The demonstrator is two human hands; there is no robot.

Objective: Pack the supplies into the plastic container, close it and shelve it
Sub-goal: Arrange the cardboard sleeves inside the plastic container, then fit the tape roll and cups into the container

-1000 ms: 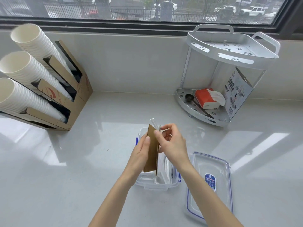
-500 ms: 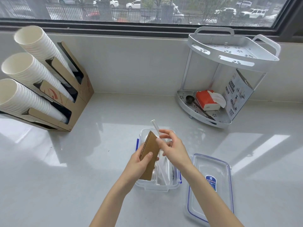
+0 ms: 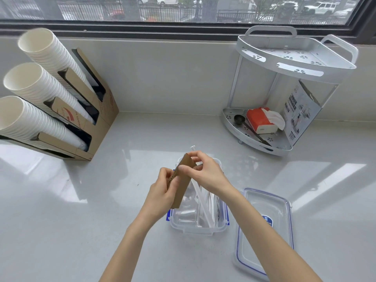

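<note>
Left hand point(image 3: 162, 192): fingers clenched round the left edge of a brown cardboard sleeve point(image 3: 181, 183), held tilted over the plastic container point(image 3: 198, 228).
Right hand point(image 3: 205, 174): fingers point(image 3: 188, 168) pinching the sleeve's upper end; whether they also grip the clear straw point(image 3: 192, 147) that pokes out just beyond them cannot be told.
Plastic container: directly beneath both hands, open, on the surface point(image 3: 101, 210); near rim clear of the wrists, far rim hidden behind the hands. Inside, white wrapped straws point(image 3: 205, 206) lean lengthwise; other contents are transparent and hard to make out.
Lid point(image 3: 264, 231): just right of the right forearm, lying flat, blue-seamed, apart from the container; its near corner is covered by the arm.
Open room: bare surface to the left of the left hand and beyond the fingers up to the wall.
Cup dispenser point(image 3: 85, 119): far left of the hands, three slanted stacks of paper cups; cut off at the frame edge.
Corner shelf point(image 3: 295, 60): beyond and right of the fingers, top tier bare; lower tier holds a tissue pack point(image 3: 259, 121), a scoop point(image 3: 239, 119) and a printed card point(image 3: 299, 117), its print illegible.
</note>
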